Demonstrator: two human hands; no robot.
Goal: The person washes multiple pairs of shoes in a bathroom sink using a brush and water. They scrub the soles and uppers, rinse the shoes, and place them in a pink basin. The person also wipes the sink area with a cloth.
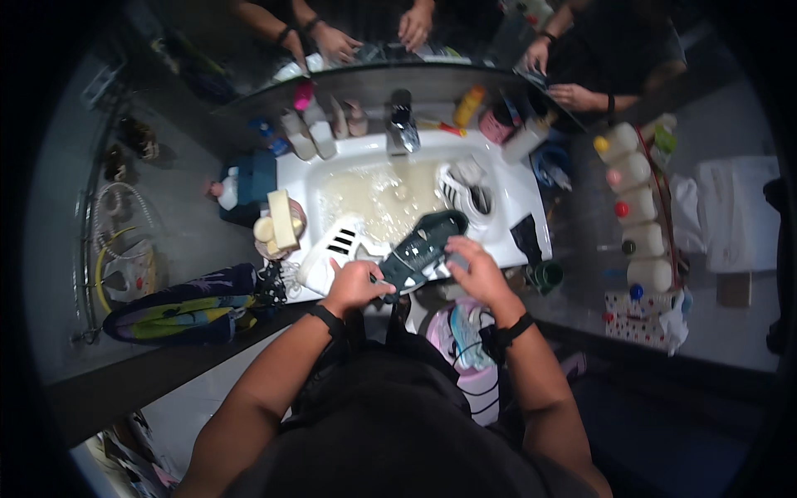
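A dark green shoe (415, 247) is held at an angle over the front edge of the white sink (519, 236). My left hand (355, 285) is closed on its lower left end. Beside its right edge, my right hand (477, 274) has its fingers curled around a small greyish thing that I cannot make out. A white shoe with black stripes (332, 251) lies on the front left of the sink, next to my left hand. Another white striped shoe (465, 195) rests at the basin's right side. Cloudy, sudsy water (374, 191) fills the basin.
A black-and-chrome faucet (403, 129) stands at the back, with bottles (320, 137) to its left. Bar-shaped, cream-coloured pieces (284, 220) sit on the left rim. Several capped jugs (635, 207) line the right side. A pink tub with cloths (465, 332) is below the sink.
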